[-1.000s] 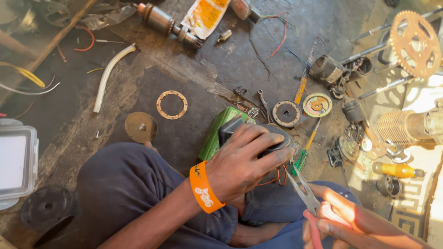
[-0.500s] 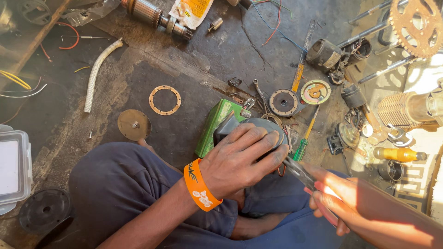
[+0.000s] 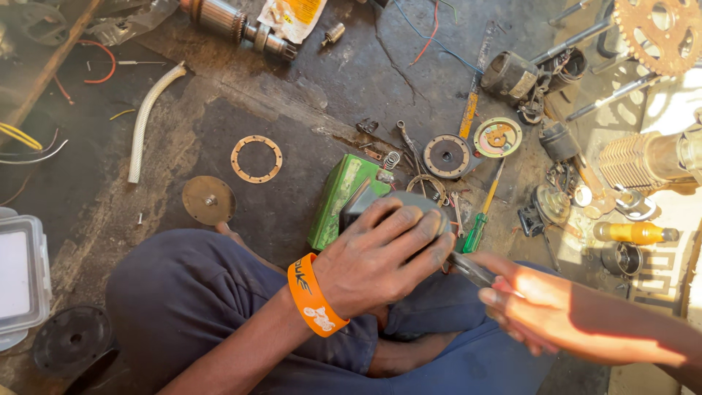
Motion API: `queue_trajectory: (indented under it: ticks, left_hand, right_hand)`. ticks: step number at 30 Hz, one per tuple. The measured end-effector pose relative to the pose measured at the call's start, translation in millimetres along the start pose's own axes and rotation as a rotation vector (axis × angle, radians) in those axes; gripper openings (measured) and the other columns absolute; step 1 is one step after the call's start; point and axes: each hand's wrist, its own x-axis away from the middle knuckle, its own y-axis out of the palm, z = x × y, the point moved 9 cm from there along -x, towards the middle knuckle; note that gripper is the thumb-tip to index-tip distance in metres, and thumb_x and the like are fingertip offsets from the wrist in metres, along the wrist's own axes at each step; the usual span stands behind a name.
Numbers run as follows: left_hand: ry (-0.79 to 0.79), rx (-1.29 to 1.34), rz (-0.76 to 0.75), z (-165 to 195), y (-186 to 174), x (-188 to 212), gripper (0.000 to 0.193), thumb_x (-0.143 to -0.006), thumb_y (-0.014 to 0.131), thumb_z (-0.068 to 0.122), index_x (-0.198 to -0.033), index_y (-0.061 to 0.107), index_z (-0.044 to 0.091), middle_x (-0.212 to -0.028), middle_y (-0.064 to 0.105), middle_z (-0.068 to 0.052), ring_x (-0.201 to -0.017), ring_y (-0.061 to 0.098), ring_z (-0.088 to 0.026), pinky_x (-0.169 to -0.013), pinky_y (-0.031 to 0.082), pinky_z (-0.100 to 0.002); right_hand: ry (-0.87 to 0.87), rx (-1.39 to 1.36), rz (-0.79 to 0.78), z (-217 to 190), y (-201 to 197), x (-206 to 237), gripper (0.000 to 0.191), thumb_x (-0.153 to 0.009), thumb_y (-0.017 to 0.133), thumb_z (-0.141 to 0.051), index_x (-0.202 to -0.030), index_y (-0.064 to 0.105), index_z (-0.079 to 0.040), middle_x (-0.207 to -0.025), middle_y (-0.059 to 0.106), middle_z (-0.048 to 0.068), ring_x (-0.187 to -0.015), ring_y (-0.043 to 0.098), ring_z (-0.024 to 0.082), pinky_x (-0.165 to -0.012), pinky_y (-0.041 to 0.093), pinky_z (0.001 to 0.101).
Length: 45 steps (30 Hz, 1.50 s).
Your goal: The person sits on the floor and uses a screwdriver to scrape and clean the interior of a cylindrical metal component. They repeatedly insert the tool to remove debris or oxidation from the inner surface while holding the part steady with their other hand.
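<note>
left hand [image 3: 384,256] is spread over a grey motor housing [image 3: 409,208] on the person's lap, fingers wrapped round the top, green casing [image 3: 338,194] just beside it. right hand [image 3: 523,311] is closed around a screwdriver [image 3: 472,269] poking under the housing. if that tip slips it'd likely jab the left fingers, since they sit right next to it.

A crumpled white and orange printed packet [image 3: 296,16] lies at the top edge; a clear plastic lidded container [image 3: 22,281] sits at the left edge
</note>
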Motion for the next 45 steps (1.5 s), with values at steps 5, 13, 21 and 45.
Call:
queue_trajectory:
  ticks: [5, 13, 21, 45]
  left_hand:
    - [-0.133, 0.098, -0.038, -7, 17, 5, 0.042, -0.087, 0.068, 0.014, -0.127, 0.064, 0.002, -0.12, 0.06, -0.013, -0.116, 0.057, -0.033, -0.104, 0.047, -0.047]
    - [-0.278, 0.28, -0.062, -22, 31, 8, 0.046, -0.079, 0.079, 0.011, -0.124, 0.066, 0.007, -0.119, 0.063, -0.012, -0.111, 0.057, -0.034, -0.098, 0.05, -0.043]
    - [-0.293, 0.389, -0.009, -33, 11, 4, 0.049, -0.079, 0.082, 0.015, -0.126, 0.068, 0.01, -0.121, 0.065, -0.009, -0.109, 0.06, -0.031, -0.097, 0.052, -0.042]
    - [-0.743, 0.751, 0.066, -72, 13, 13, 0.04, -0.087, 0.077, 0.019, -0.124, 0.068, 0.007, -0.112, 0.072, -0.009, -0.105, 0.07, -0.019, -0.097, 0.055, -0.035]
  right_hand:
    - [-0.509, 0.403, 0.386, -52, -4, 16, 0.053, -0.107, 0.051, -0.037, -0.154, 0.042, -0.015, -0.091, 0.071, 0.009, -0.079, 0.065, 0.026, -0.062, 0.052, 0.041]
    - [-0.084, 0.625, 0.497, -26, 5, 9, 0.048, -0.097, 0.051, -0.036, -0.141, 0.047, -0.019, -0.082, 0.067, 0.019, -0.071, 0.066, 0.041, -0.065, 0.051, 0.0504]
    - [-0.072, 0.105, 0.297, 23, 12, -19, 0.041, -0.104, 0.058, -0.035, -0.139, 0.059, -0.014, -0.099, 0.073, 0.013, -0.094, 0.068, 0.031, -0.082, 0.056, 0.0415]
    - [-0.055, 0.218, 0.984, 60, -86, -150, 0.025, -0.098, 0.06, -0.03, -0.115, 0.067, -0.013, -0.1, 0.073, 0.021, -0.097, 0.067, 0.044, -0.081, 0.052, 0.0534]
